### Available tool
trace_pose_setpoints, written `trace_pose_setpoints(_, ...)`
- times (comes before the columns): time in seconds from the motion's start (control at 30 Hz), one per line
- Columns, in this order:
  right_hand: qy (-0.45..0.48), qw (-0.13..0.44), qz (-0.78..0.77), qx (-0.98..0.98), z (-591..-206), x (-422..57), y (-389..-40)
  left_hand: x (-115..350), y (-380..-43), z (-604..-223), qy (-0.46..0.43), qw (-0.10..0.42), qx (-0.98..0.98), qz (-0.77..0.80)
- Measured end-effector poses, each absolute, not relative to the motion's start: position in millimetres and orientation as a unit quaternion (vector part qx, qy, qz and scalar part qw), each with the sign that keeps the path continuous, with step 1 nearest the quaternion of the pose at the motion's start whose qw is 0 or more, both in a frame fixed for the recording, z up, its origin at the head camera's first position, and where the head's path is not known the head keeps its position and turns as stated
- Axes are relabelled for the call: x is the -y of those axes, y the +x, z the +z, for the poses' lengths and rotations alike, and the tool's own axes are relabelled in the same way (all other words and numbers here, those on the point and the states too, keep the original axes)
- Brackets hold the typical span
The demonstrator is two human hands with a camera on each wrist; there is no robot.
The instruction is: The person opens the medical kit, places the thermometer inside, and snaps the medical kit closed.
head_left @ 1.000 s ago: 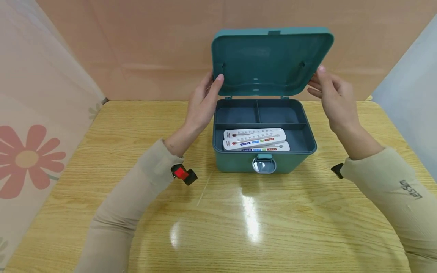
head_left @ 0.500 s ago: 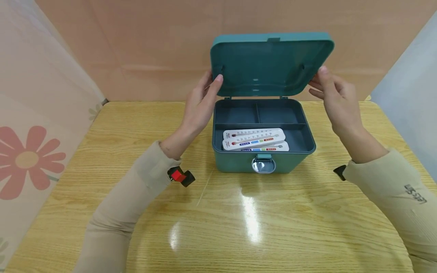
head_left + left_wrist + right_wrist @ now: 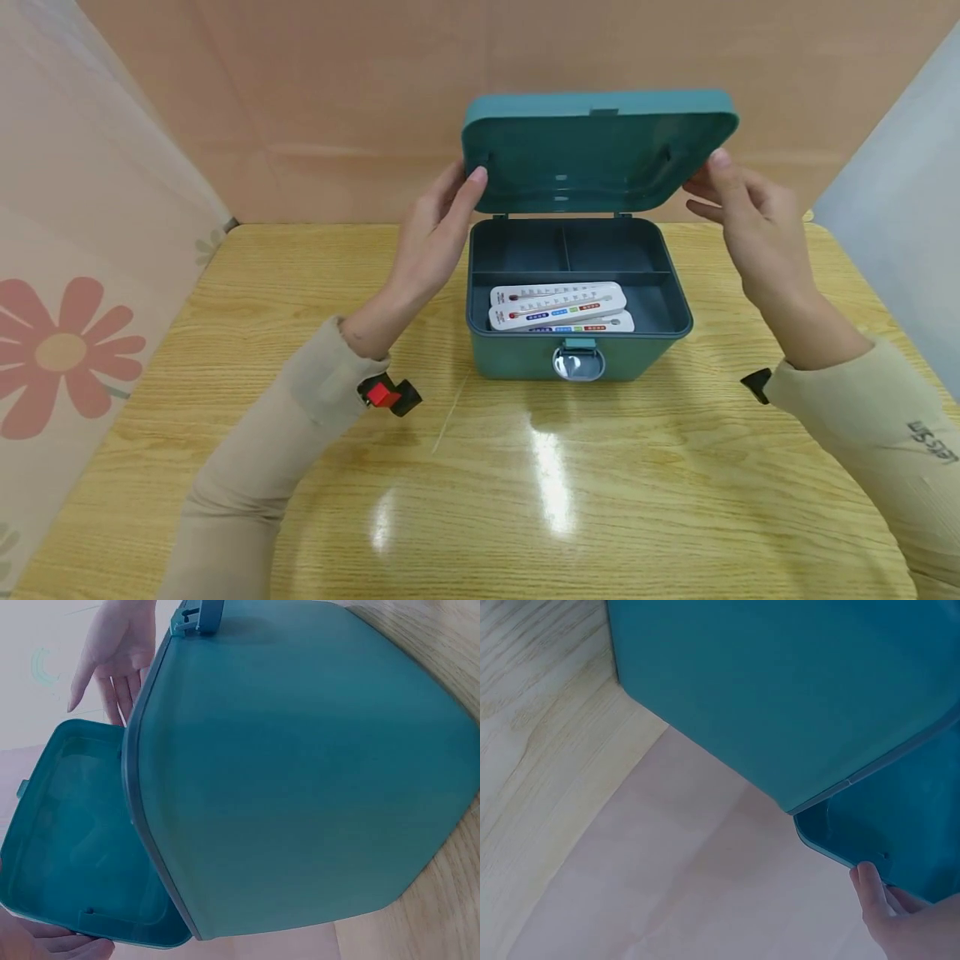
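Observation:
A teal storage box (image 3: 555,357) stands on the table with its hinged lid (image 3: 585,158) tilted up at the back. My left hand (image 3: 438,225) holds the lid's left edge, thumb at the front and fingers behind. At the opposite edge my right hand (image 3: 761,225) holds the lid, its thumb against the rim and the other fingers partly hidden behind. Several white thermometers (image 3: 557,306) lie overlapping in the front compartment. In the left wrist view, fingers (image 3: 71,943) of my left hand lie along the lid's side.
A divider (image 3: 570,272) separates the front compartment from two rear ones. A clear latch (image 3: 578,363) hangs at the box front. The wooden table (image 3: 600,500) extends around the box, with a peach backdrop (image 3: 337,108) behind it.
The lid has tilted forward, its top edge coming lower over the box. Both hands have moved with it, my right hand slightly outward. The box and thermometers have stayed in place.

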State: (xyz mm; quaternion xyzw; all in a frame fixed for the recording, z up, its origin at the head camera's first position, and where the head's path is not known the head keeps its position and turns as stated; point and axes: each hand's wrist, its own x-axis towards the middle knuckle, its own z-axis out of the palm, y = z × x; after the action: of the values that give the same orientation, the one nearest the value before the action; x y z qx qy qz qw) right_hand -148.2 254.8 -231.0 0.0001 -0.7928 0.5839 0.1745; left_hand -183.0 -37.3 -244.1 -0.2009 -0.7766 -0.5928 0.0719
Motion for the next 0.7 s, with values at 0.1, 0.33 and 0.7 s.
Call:
trace_pose_setpoints(0.1, -0.001, 0.17, 0.56, 0.811, -230.1, -255.0, -145.6, 39.1, -180.0, -242.5, -0.2, 0.069, 0.782, -0.586)
trace_pose_setpoints(0.33, 0.001, 0.166, 0.537, 0.827, -229.4, -256.2, -140.8, 43.1, -177.3, -242.7, -0.198, 0.086, 0.79, -0.574)
trace_pose_setpoints(0.7, 0.01, 0.162, 0.565, 0.809, -231.3, -259.9, -137.1, 46.6, -173.2, -241.8, -0.202, 0.085, 0.79, -0.573)
